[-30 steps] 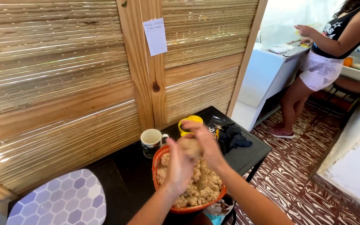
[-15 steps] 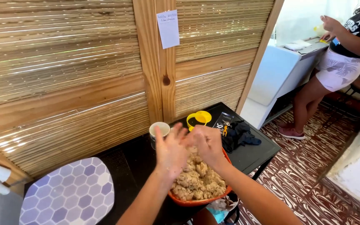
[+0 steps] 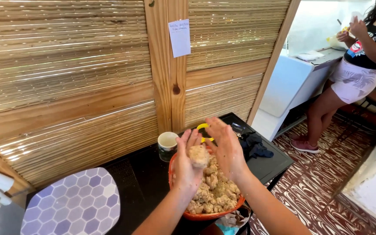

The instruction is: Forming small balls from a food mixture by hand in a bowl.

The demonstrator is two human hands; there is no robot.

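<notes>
A pale-brown, crumbly dough lump point(image 3: 199, 156) rests on the left hand point(image 3: 188, 167)'s spread grip; the right hand point(image 3: 227, 148), also spread, hovers at 3 o'clock.

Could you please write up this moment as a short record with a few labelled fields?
Setting: black table against a slatted wooden wall
Left hand: open, palm up, with a lump of dough resting on it
Right hand: open, beside the lump
Below the hands: orange bowl full of crumbly dough
Nearby: cup, yellow lid, dark cloth, hexagon-patterned board
On the wall: paper note
Background: another person standing at a white counter
</notes>
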